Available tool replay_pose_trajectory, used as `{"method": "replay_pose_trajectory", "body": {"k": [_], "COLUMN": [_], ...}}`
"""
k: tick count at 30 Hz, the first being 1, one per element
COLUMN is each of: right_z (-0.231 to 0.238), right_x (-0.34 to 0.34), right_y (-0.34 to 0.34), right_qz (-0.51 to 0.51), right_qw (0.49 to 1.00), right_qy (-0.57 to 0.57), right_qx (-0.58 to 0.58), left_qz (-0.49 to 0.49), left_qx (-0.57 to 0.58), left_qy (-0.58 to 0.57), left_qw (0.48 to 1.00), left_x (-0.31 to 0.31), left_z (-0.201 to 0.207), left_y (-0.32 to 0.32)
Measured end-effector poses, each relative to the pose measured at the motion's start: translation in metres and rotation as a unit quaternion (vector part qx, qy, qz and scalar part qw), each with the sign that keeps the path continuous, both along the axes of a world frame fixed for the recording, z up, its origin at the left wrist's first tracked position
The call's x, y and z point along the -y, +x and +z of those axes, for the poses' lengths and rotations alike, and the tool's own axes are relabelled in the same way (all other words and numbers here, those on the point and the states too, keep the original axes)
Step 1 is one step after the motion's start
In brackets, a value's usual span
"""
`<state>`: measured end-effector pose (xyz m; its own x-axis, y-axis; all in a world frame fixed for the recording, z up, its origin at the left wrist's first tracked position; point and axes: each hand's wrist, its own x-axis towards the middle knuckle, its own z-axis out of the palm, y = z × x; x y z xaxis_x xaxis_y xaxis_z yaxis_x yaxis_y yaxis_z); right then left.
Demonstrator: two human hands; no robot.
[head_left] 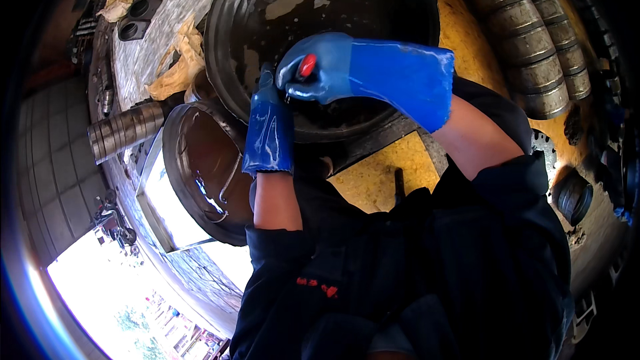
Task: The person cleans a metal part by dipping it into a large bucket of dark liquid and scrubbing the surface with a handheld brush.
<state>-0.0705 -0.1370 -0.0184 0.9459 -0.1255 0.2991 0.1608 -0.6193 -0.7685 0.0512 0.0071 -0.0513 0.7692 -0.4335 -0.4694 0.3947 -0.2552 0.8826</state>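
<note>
A wide round dark basin (215, 47) stands in front of me, holding dark liquid with pale patches of foam on its surface. My right hand (320, 70), in a long wet blue rubber glove, is closed around a tool whose red handle end (307, 65) shows at the fist. The rest of that tool is hidden. Close beside it, my left hand (265, 97) reaches over the basin's near left part in a matching glove, one finger pointing away from me. Its other fingers, and anything in them, are hidden. Both hands are above the liquid.
At the left of the basin sits a brown round tub (190, 193) with a bent wire at its rim. A ribbed metal cylinder (127, 135) and crumpled tan paper (181, 60) lie beyond it. Rows of metal cylinders (523, 43) stand at the right, near a dark ring-shaped part (572, 197).
</note>
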Motion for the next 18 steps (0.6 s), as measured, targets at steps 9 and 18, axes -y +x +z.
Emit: {"method": "replay_pose_trajectory", "body": {"k": [9, 18], "right_z": [-0.007, -0.118], "right_x": [0.051, 0.035], "right_y": [-0.009, -0.036], "right_qz": [-0.290, -0.281], "right_qw": [0.899, 0.843], "right_qy": [0.269, 0.413], "right_qx": [-0.189, -0.197], "left_qz": [-0.003, -0.024], "left_qx": [-0.009, 0.106], "left_qy": [-0.015, 0.007], "left_qw": [1.000, 0.994], "left_x": [0.003, -0.011], "left_z": [0.002, 0.014], "left_y": [-0.005, 0.006]}}
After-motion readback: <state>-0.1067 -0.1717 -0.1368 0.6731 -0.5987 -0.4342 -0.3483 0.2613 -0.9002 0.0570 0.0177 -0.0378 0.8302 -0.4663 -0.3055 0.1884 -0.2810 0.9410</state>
